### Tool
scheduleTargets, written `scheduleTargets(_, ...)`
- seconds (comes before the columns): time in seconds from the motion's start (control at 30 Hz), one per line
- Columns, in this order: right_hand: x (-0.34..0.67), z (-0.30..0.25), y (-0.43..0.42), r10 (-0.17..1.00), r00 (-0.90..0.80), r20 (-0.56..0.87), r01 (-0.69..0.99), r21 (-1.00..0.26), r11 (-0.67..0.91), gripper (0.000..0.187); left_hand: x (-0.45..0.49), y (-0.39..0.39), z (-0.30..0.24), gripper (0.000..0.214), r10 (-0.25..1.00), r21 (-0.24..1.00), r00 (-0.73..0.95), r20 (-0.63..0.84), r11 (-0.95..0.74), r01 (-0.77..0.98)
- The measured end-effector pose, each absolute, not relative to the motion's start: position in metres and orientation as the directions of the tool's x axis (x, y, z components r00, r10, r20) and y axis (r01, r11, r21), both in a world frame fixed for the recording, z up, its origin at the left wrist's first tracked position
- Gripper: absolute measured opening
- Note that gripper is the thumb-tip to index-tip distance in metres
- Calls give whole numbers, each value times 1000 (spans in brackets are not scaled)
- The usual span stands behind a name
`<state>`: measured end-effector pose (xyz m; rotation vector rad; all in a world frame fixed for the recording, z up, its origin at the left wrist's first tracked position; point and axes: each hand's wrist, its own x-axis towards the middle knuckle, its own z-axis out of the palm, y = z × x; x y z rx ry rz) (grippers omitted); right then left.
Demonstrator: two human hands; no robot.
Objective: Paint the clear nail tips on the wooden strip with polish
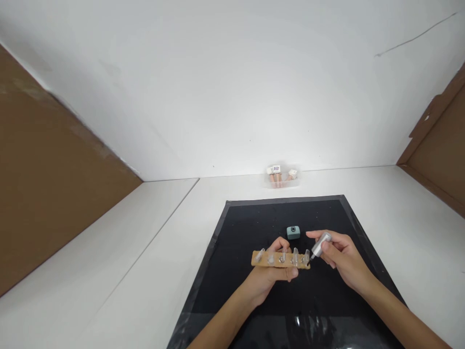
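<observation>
My left hand [269, 278] grips a narrow tan strip [276, 264] from below, thumb along its near edge. Several clear false nail tips [295, 256] stand up from the strip in a row. Between the thumb and fingers of my right hand [345, 259] is a nail polish brush with a silver cap [321, 244]. Its dark tip reaches down to the rightmost nail tip; whether they touch I cannot tell. Just beyond my hands, a teal nail polish bottle [293, 233] stands uncapped on the black mat, its dark round opening facing up.
The black mat [254, 223] lies on a white table [163, 232]. At the back by the white wall sits a clear plastic box [281, 184] holding several pinkish pieces with white tops. Brown boards [54, 169] stand at the left and right sides.
</observation>
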<state>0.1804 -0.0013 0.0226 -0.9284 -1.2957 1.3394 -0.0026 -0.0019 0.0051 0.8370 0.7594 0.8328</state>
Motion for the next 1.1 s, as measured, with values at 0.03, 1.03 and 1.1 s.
scheduleTargets(0.03,180,23,-1,976,-189,112,-139,-986,87,36,-2,-2,5,51,856,856,460,-237,408,-319)
scheduleTargets(1.03,179,27,-2,972,-200,125,-90,-990,109,37,-1,-1,8,51,852,846,455,-259,428,-318)
scheduleTargets(1.1,178,28,-2,972,-196,132,-75,-990,119,36,-1,-1,8,51,849,845,459,-262,431,-316)
